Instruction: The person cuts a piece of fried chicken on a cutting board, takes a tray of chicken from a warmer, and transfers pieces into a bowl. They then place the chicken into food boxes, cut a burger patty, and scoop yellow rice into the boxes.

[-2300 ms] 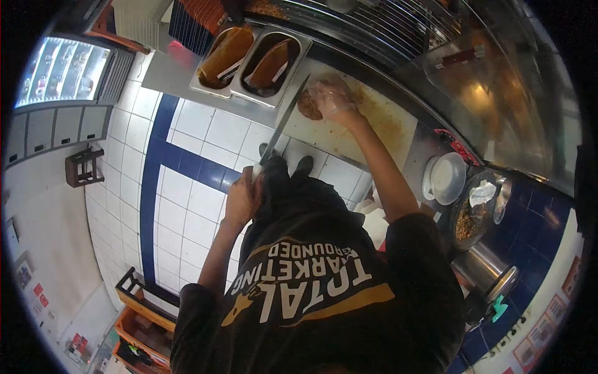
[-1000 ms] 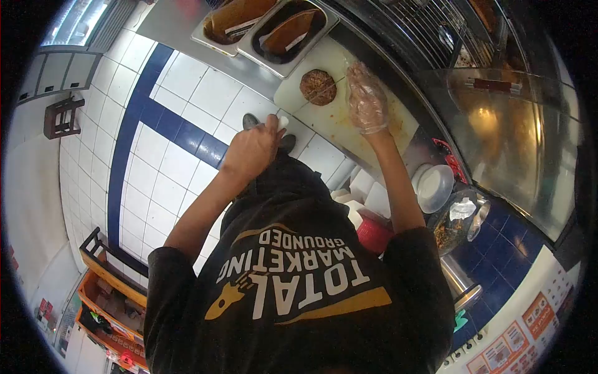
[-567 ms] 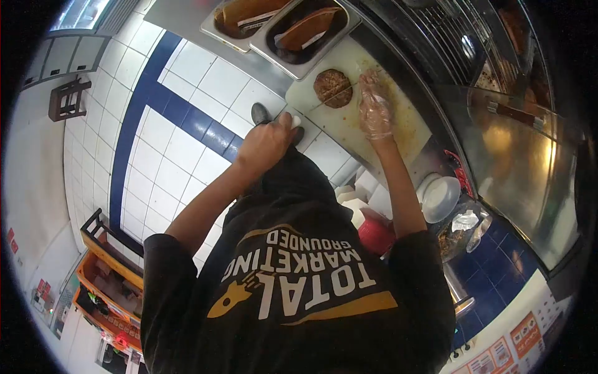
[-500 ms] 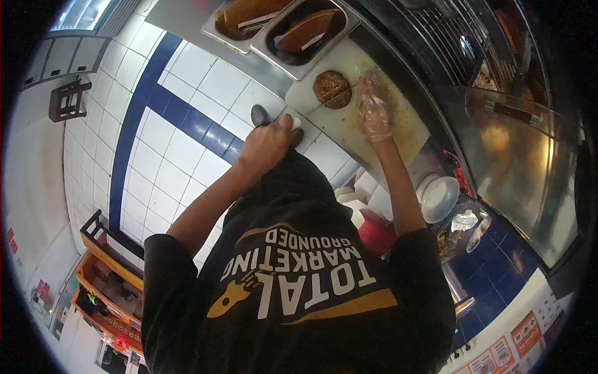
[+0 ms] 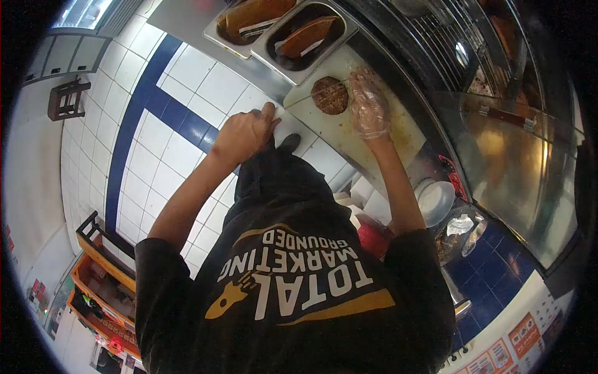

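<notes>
My left hand (image 5: 246, 134) is bare and closed, out over the floor left of the counter. Something small and white (image 5: 279, 111) shows at its fingertips, too small to name. My right hand (image 5: 370, 106), in a clear plastic glove, lies with fingers stretched out over a pale cutting board (image 5: 398, 140). Just left of those fingers, a round brown patty (image 5: 329, 95) rests flat on the board. Whether the glove touches the patty's edge I cannot tell.
Beyond the board sit two metal containers (image 5: 293, 76) with brown contents. A wire rack (image 5: 430, 53) and metal surface (image 5: 511, 165) stand at the right. Nearer me are a round translucent lid or bowl (image 5: 435, 202), a red object (image 5: 374, 239) and crumpled foil (image 5: 461, 224). White tiled floor (image 5: 165, 143) lies left.
My left hand has moved left, away from the board. My right hand has shifted slightly left and up, closer to the patty. My body and feet have shifted a little.
</notes>
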Motion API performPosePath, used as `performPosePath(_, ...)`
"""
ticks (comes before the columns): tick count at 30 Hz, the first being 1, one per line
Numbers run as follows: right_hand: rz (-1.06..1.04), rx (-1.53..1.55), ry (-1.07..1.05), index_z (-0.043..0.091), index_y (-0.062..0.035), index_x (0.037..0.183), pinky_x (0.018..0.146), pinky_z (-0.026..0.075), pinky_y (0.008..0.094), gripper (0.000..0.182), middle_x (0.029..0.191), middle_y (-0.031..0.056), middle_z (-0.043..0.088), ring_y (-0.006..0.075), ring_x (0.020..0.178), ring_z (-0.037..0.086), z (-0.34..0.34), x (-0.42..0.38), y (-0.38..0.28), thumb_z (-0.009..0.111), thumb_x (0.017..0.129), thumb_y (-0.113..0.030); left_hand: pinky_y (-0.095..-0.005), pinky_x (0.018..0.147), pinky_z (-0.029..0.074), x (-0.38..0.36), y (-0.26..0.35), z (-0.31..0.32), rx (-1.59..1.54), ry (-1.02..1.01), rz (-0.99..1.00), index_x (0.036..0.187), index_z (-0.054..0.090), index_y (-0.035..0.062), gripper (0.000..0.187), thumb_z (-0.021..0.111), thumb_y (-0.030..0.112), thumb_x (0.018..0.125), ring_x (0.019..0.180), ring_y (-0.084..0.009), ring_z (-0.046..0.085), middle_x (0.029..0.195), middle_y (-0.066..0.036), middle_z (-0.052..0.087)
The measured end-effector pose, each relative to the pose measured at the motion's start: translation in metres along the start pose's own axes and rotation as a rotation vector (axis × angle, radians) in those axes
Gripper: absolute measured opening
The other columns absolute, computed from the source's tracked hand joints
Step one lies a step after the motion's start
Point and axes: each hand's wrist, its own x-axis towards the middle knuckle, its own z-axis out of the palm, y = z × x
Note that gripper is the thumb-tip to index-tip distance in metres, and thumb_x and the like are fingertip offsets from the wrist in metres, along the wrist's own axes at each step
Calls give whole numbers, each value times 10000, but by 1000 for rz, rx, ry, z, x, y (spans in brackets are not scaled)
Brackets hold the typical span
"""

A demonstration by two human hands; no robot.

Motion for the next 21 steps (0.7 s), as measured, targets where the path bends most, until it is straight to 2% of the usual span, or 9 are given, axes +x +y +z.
performPosePath(6, 21, 6, 63, 485, 1, 1340, 1098, 356, 454, 546, 1417, 199, 446, 350, 1335, 406, 41, -11, 15, 563, 803, -54, -463, 569, 526, 18, -25, 29, 8, -23, 16, 1090, 453, 14, 285, 451, 279, 987, 660, -388, 653, 752, -214, 633)
performPosePath(9, 14, 3, 5, 459, -4, 1363, 1082, 369, 467, 535, 1441, 198, 415, 349, 1327, 416, 30, -10, 17, 544, 844, -100, -462, 556, 519, 11, -19, 33, 3, -7, 13, 1108, 448, 25, 277, 453, 273, 988, 645, -393, 646, 757, -215, 631)
performPosePath(12, 129, 18, 15, 436, -14, 1387, 1060, 389, 461, 546, 1467, 193, 380, 334, 1332, 407, -4, -16, -3, 538, 883, -197, -473, 532, 504, -8, -15, 30, -105, 72, 17, 1105, 442, 33, 270, 489, 265, 975, 618, -404, 631, 735, -221, 621)
performPosePath(15, 71, -24, 85, 422, -32, 1405, 1052, 392, 453, 611, 1451, 196, 392, 310, 1340, 389, -24, -31, 1, 548, 895, -346, -487, 508, 489, -50, -6, 34, -269, 94, -57, 1081, 440, 39, 263, 536, 249, 955, 595, -411, 618, 700, -224, 612)
performPosePath(18, -123, 21, -153, 421, -27, 1401, 1057, 384, 442, 675, 1411, 191, 426, 323, 1323, 404, -23, -10, -5, 557, 884, -438, -519, 513, 470, -95, 4, 54, -451, 48, -189, 1094, 438, 31, 245, 533, 209, 955, 622, -449, 608, 683, -246, 606)
performPosePath(21, -203, -28, -281, 474, -37, 1363, 1068, 369, 445, 645, 1384, 192, 450, 352, 1283, 443, -10, 14, -8, 543, 896, -477, -527, 561, 468, -121, 12, 74, -636, 21, -322, 1119, 446, 17, 237, 493, 198, 973, 679, -480, 604, 720, -279, 608)
